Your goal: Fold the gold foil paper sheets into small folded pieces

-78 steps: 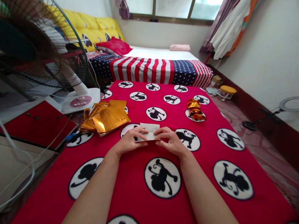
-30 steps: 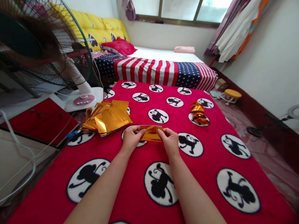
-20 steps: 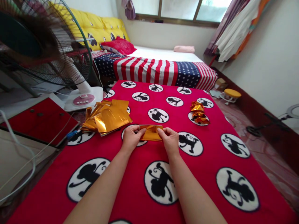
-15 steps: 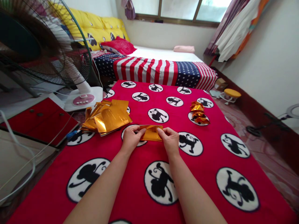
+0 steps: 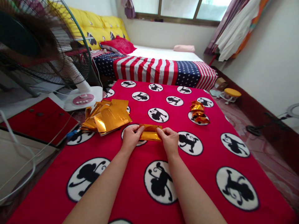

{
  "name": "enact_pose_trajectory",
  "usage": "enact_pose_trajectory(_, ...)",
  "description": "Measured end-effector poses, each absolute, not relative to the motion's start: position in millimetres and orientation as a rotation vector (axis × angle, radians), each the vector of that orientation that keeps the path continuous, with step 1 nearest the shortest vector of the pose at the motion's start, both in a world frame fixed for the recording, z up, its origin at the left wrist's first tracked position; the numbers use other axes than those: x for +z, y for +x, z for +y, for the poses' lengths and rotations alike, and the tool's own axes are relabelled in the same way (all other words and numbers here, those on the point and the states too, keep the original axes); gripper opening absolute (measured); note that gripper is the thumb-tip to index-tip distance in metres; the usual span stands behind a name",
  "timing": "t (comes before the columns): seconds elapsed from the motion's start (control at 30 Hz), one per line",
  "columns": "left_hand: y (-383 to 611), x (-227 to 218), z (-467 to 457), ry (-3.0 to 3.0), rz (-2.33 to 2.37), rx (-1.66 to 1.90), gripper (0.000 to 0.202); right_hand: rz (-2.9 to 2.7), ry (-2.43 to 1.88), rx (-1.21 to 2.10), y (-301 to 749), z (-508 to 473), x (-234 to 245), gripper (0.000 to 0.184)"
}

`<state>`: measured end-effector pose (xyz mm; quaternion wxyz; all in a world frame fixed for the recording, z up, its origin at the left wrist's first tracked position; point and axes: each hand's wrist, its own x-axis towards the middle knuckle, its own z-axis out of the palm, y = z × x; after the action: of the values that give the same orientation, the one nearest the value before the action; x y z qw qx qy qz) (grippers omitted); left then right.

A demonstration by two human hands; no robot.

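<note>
Between my two hands is a folded sheet of gold foil paper (image 5: pixel 151 133), a wide strip with a crease running along its length. My left hand (image 5: pixel 131 137) pinches its left end, thumb on top. At the right end, the thumb and fingers of my right hand (image 5: pixel 170 138) grip it the same way. Beyond my left hand lies a loose pile of flat gold foil sheets (image 5: pixel 112 116). Several folded gold foil pieces (image 5: pixel 199 112) sit in a row farther off to the right. Everything rests on a red cloth (image 5: pixel 140 155) with black monkey figures in white circles.
On the left stands an electric fan (image 5: pixel 83 98) beside a red-fronted cabinet (image 5: pixel 42 119). A bed (image 5: pixel 151 70) with a stars-and-stripes cover is past the far edge. A yellow stool (image 5: pixel 232 92) and a cardboard box (image 5: pixel 220 84) are on the floor at right.
My thumbs have shifted slightly up and apart on the foil paper, and the crease along the strip shows more clearly. The pile and the folded pieces stay put.
</note>
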<state>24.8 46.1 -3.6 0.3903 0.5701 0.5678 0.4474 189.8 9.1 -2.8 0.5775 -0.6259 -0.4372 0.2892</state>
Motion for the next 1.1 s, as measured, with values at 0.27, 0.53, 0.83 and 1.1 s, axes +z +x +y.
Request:
enact_pose_trajectory(0.27, 24, 1, 42, 1.803, 1.628, 1.077, 0.036, -1.137, -1.6, 0.529, 189, 7, -1, 0.036)
enact_pose_trajectory(0.53, 30, 11, 33, 2.138, 1.94, 0.849, 0.027, -1.362, -1.935, 0.254, 188, 6, 1, 0.027)
enact_pose_trajectory(0.83, 32, 8, 30, 2.321, 2.051, 0.69, 0.027, -1.409, -2.095, 0.275, 186, 10, 8, 0.019)
enact_pose_trajectory(1.1, 34, 11, 28, 2.277, 2.076, 0.705, 0.021, -1.451, -2.038, 0.262, 183, 9, 7, 0.009)
